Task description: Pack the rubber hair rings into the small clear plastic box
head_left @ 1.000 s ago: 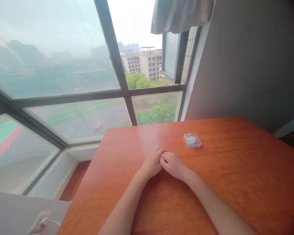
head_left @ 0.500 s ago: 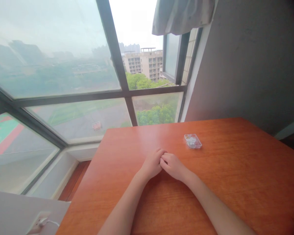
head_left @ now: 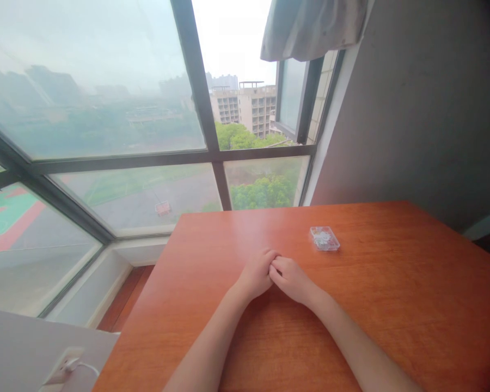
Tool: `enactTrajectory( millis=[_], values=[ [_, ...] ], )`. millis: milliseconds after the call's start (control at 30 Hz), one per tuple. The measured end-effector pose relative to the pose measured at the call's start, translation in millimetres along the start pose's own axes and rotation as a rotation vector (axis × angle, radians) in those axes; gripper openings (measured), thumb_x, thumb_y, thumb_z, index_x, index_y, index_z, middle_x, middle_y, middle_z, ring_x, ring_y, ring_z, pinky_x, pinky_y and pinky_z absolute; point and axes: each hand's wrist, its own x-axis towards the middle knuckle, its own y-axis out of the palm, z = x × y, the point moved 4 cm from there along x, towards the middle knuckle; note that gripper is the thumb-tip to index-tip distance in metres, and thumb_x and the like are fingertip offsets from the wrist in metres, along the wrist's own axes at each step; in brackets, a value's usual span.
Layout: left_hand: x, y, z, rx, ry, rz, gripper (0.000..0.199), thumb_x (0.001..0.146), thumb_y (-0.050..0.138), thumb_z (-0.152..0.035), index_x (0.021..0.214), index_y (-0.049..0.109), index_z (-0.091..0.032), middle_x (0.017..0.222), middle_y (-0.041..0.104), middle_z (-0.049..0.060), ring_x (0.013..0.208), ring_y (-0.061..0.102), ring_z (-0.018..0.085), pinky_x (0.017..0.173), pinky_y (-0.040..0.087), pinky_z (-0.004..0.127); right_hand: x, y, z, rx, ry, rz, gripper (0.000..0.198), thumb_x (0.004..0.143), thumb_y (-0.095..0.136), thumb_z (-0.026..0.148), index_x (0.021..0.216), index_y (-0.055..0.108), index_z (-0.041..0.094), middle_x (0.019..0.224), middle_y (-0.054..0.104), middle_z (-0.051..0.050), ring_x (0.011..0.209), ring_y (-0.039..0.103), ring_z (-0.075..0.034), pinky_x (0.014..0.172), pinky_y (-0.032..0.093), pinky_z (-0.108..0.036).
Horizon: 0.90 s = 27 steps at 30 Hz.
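Note:
My left hand (head_left: 258, 274) and my right hand (head_left: 291, 276) rest together above the middle of the wooden table (head_left: 392, 294). Both are closed, with curled fingers touching each other. The right fingers meet the left ones at the knuckles, and some fingertips are hidden. No object shows in either hand. Beyond the right hand, apart from it, a small clear plastic box (head_left: 325, 239) lies on the tabletop. Small white and coloured pieces show through it, too small to name.
Behind the table stands a dark-framed window (head_left: 163, 161), with one open sash (head_left: 293, 98) at the right. A grey curtain (head_left: 314, 27) hangs above it. The grey wall (head_left: 424, 120) borders the right side. A white plug (head_left: 70, 366) sits in a wall socket at lower left.
The view has shifted slightly, so the window and box appear a little further right. My hands stay together in the same pose; the box has not moved on the table.

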Motion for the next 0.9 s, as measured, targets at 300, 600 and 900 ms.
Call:
enactTrajectory(
  millis=[300, 600, 900],
  values=[
    [0.0, 0.1, -0.8, 0.008, -0.007, 0.0, 0.03, 0.069, 0.05, -0.01, 0.095, 0.063, -0.018, 0.093, 0.062, 0.006, 0.085, 0.056, 0.018, 0.075, 0.042, 0.028, -0.4, -0.2, -0.2, 0.022, -0.01, 0.002, 0.024, 0.088, 0.042, 0.014, 0.066, 0.049, 0.018, 0.073, 0.06, -0.004, 0.069, 0.055, -0.016, 0.065, 0.038, -0.027],
    [-1.3, 0.5, -0.1, 0.024, -0.005, 0.006, 0.031, 0.071, 0.05, -0.01, 0.098, 0.062, -0.018, 0.094, 0.062, 0.006, 0.085, 0.056, 0.019, 0.075, 0.043, 0.028, -0.7, -1.3, 1.6, 0.028, 0.009, 0.022, 0.026, 0.089, 0.041, 0.015, 0.065, 0.048, 0.018, 0.075, 0.06, -0.005, 0.07, 0.056, -0.016, 0.066, 0.04, -0.028],
    [-0.8, -0.1, -1.0, 0.02, -0.007, 0.014, 0.029, 0.071, 0.049, -0.01, 0.095, 0.062, -0.018, 0.093, 0.061, 0.006, 0.085, 0.055, 0.018, 0.073, 0.042, 0.027, -0.4, 0.2, -1.0, -0.005, 0.004, 0.02, 0.026, 0.089, 0.042, 0.015, 0.065, 0.05, 0.018, 0.076, 0.062, -0.005, 0.071, 0.056, -0.015, 0.068, 0.041, -0.027]
  ],
)
